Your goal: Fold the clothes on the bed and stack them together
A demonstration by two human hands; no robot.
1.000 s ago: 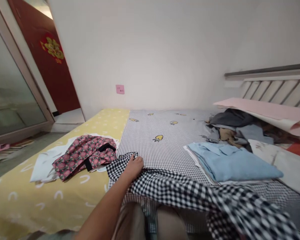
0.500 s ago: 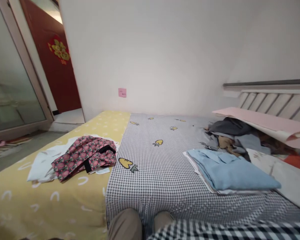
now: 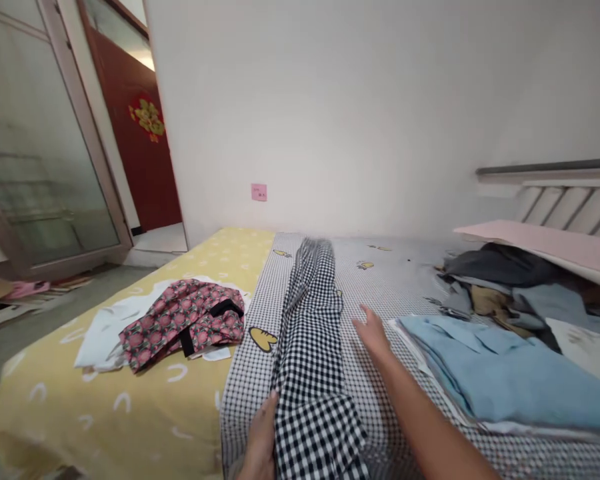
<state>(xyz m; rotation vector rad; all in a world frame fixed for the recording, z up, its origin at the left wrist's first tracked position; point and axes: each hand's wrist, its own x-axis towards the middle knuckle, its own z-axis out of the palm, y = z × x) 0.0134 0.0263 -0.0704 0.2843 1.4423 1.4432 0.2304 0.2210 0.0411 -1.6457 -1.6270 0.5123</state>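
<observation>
A long black-and-white checked garment (image 3: 313, 333) lies lengthwise on the bed, from its near edge toward the wall, narrow and partly folded. At its near left edge is my left hand (image 3: 261, 437), closed on the cloth, with some of its fingers hidden. My right hand (image 3: 374, 335) is to the right of the garment, apart from it, fingers spread and holding nothing. Beyond my right forearm is a folded light blue garment (image 3: 500, 367) on top of white cloth.
On the yellow sheet (image 3: 145, 427) to the left lies a crumpled pink patterned garment (image 3: 180, 323) over white cloth (image 3: 100, 340). Dark and grey clothes (image 3: 500, 270) are heaped at the right under a pink board (image 3: 540, 243). A white wall (image 3: 330, 120) bounds the far side.
The checked garment, earlier only at the bottom edge, now stretches across the bed. Both my hands have come into view. The view has shifted slightly left.
</observation>
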